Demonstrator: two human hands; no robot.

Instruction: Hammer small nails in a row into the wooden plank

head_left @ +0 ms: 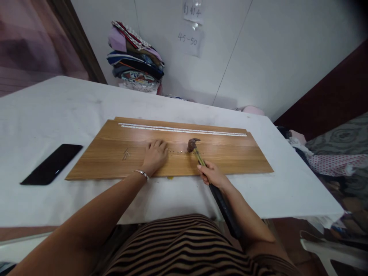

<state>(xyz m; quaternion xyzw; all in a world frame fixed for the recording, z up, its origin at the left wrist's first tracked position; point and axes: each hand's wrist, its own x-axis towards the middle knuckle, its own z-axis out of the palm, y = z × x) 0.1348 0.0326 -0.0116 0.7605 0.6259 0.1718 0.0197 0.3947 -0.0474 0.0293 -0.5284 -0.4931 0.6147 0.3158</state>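
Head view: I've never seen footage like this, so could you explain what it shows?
There is no machine here, just a person working bare-handed, filmed by a camera worn on the head, looking forward and down. On the white table lie a wooden board and a flat black object, perhaps a tablet. The board carries two white strips and a few loose nails. The left hand rests on the board; whether it holds anything is hidden. The right hand grips a hammer by its handle.

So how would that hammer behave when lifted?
The hammer is probably head-heavy, given its metal-looking head. Its straight handle suggests it is stiff. Gripped nearer the head by the right hand, it may tip less than if held at the far end.
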